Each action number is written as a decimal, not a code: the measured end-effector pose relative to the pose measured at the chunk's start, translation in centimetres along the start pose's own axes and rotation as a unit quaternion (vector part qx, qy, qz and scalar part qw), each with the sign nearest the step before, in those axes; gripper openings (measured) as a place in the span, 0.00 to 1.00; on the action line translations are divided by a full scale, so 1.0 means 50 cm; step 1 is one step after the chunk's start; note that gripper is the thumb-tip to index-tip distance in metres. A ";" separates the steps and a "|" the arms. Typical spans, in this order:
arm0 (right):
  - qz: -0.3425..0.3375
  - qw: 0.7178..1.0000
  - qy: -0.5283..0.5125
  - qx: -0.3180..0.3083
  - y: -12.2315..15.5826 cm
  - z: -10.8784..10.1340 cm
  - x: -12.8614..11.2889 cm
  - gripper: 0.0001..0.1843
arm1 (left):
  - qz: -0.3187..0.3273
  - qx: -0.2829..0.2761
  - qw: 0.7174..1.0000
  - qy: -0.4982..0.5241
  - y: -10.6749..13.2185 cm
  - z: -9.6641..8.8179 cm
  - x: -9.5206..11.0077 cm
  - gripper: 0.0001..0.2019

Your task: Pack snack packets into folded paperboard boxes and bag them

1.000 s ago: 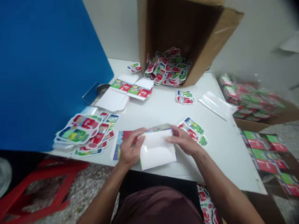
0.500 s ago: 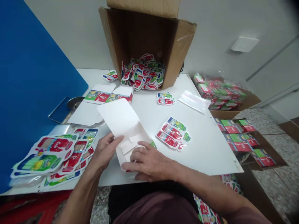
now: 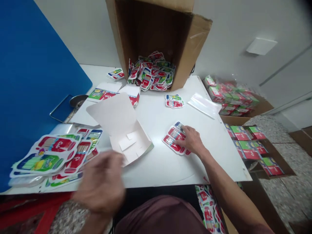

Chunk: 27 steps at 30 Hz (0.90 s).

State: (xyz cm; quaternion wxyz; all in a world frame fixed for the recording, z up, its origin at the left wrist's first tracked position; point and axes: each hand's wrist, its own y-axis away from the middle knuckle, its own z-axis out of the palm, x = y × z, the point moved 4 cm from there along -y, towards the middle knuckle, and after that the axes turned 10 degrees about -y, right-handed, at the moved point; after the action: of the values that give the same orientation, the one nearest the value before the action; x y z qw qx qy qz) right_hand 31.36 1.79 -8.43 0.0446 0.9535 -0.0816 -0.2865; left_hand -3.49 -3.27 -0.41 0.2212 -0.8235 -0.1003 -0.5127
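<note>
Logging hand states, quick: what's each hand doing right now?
Left hand: motion-blurred, cannot tell.
Right hand: open, resting on printed card cutouts.

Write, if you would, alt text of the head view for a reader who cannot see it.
A person's right hand rests on red-and-green printed card cutouts on a white table; the blurred left hand is near a partly folded white card box. An open brown carton holds more.

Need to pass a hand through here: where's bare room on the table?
Bare white table lies between the open white card box blank and the right hand, and right of that hand. Crowded: far left, around the red-and-green printed card cutouts.
</note>
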 end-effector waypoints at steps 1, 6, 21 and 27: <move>-0.019 1.000 0.000 0.010 0.010 0.008 0.002 0.46 | -0.073 -0.137 0.987 0.027 0.048 0.041 0.002 0.21; -0.139 0.988 -0.011 0.064 0.056 0.038 0.030 0.39 | -0.416 -0.430 0.785 0.160 0.183 0.247 -0.021 0.32; 0.053 0.939 -0.289 0.177 0.152 -0.018 0.110 0.36 | -0.214 -0.403 0.883 0.109 0.198 0.280 -0.025 0.17; 0.090 0.996 -0.019 0.011 0.080 -0.037 0.060 0.30 | -0.104 -0.519 0.844 0.093 0.201 0.208 -0.029 0.13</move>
State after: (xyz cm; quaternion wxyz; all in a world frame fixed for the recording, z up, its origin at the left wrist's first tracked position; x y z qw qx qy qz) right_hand 34.31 -2.64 -8.00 0.0586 0.9370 -0.1714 -0.2985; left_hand 8.12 -7.17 -8.23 -0.2841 -0.7515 0.1165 -0.5839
